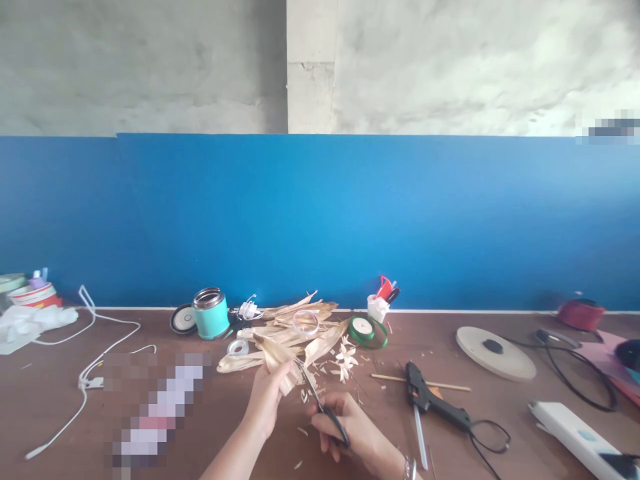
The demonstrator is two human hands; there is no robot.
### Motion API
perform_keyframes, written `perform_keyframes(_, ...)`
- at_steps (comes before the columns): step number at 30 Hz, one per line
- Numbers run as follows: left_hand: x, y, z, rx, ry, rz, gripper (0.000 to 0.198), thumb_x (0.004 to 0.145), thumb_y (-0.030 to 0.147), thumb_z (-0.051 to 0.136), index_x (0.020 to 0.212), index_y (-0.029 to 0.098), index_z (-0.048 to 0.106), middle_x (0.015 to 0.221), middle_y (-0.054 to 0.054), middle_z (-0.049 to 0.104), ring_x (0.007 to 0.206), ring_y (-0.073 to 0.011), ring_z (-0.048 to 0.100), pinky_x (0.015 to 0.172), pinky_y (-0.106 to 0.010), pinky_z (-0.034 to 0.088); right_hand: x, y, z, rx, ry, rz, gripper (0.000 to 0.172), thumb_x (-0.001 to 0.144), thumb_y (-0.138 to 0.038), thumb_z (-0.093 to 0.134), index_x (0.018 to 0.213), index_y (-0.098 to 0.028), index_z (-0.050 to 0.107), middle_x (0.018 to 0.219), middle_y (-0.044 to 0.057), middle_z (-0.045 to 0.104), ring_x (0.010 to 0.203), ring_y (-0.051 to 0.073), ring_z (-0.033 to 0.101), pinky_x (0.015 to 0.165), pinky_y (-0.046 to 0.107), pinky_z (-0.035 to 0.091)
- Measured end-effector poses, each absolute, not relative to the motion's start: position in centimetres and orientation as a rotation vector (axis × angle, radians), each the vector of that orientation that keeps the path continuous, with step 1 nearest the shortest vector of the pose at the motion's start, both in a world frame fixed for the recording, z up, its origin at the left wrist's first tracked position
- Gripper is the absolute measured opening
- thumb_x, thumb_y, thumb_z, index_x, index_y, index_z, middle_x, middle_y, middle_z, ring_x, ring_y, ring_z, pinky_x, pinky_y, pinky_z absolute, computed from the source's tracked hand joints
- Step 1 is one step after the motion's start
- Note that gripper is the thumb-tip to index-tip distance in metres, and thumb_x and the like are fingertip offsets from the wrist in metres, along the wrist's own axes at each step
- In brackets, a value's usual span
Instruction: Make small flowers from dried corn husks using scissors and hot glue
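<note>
My left hand [267, 399] is closed on a pale dried corn husk [274, 353], whose darker tip points up and away from me. My right hand [345, 427] grips a pair of scissors [330, 421] by its black handles, with the metal blades up against the husk's right edge. Behind both hands lies a pile of more husks [320, 350] with a roll of clear tape [305, 323] on top. White husk flowers [345, 360] sit just right of the pile, and small cut scraps are scattered below them.
At right a black glue gun [440, 400] lies across a wooden stick [455, 387]. Green ribbon [367, 331] and a white pen cup [379, 308] stand behind. A turquoise jar [210, 315], white cables [100, 357], a round lid [493, 353] and a white power strip [575, 437] surround the work spot.
</note>
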State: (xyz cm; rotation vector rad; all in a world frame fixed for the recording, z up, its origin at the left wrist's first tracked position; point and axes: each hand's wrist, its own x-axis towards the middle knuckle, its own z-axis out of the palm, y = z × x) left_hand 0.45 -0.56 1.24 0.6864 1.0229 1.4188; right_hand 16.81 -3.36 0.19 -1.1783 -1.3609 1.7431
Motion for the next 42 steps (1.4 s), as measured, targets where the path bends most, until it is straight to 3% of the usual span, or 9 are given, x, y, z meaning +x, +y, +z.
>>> perform_keyframes(18,1.1,-1.0,1.4,0.654,1.016,1.343,0.03,0.056,0.024,0.078,0.08,0.013,0.065,0.07,-0.003,0.071,0.066,-0.0167,0.065,0.063,-0.025,0.048,16.7,-3.3,0.2,-1.194,-1.348,1.679,0.034,0.06,-0.039,0.07,0.08,-0.012,0.064,0.041,-0.004,0.055,0.03,0.005,0.04,0.031,0.015,0.026)
perform_keyframes(25,1.1,-1.1,0.8,0.783,1.03,1.282,0.018,0.068,0.031,0.065,0.077,0.015,0.062,0.066,-0.003,0.069,0.064,-0.0179,0.064,0.061,-0.026,0.046,16.7,-3.2,-0.1,-1.189,-1.346,1.672,0.036,0.061,-0.039,0.07,0.082,-0.011,0.064,0.042,-0.004,0.055,0.032,0.005,0.041,0.032,0.015,0.028)
perform_keyframes(36,1.1,-1.0,1.2,0.66,1.057,1.323,0.018,0.063,0.029,0.068,0.071,0.016,0.06,0.059,0.001,0.063,0.053,-0.013,0.058,0.051,-0.023,0.045,17.0,-3.6,1.0,-1.14,-1.348,1.748,0.035,0.061,-0.039,0.069,0.082,-0.011,0.064,0.045,-0.003,0.058,0.031,0.005,0.042,0.032,0.016,0.019)
perform_keyframes(42,1.1,-1.1,1.5,0.73,1.05,1.293,0.018,0.063,0.03,0.069,0.07,0.015,0.062,0.058,0.0,0.064,0.051,-0.0123,0.057,0.049,-0.022,0.043,16.9,-3.4,0.5,-1.183,-1.355,1.723,0.035,0.06,-0.039,0.069,0.082,-0.012,0.064,0.045,-0.003,0.058,0.032,0.005,0.042,0.033,0.015,0.02)
